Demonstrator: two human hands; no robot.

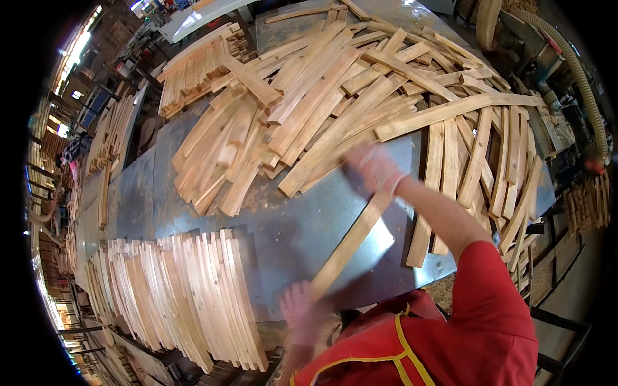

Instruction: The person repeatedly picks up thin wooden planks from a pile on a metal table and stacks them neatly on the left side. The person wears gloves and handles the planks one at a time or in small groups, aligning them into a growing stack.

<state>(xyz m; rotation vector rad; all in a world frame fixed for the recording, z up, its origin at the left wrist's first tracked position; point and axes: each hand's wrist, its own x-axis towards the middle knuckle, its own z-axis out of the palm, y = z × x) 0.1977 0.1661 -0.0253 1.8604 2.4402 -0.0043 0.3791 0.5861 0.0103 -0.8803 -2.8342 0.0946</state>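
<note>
A single wooden slat [353, 243] slants across the metal table in front of me. At its near end, my gloved left hand [298, 305], blurred by motion, closes on the slat. My gloved right hand [373, 166] is over the slat's far end, beside the near edge of a large heap of loose slats [322, 109]. Its fingers are smeared, so whether they grip anything does not show. The slat's far end is hidden under this hand and wrist.
A row of slats [174, 289] stands side by side along the table's near left. Behind the heap sits a neat stack of slats [199, 71]. More slats [444, 174] lie at the right edge of the metal table [277, 238]. A ribbed hose [582, 77] hangs at far right.
</note>
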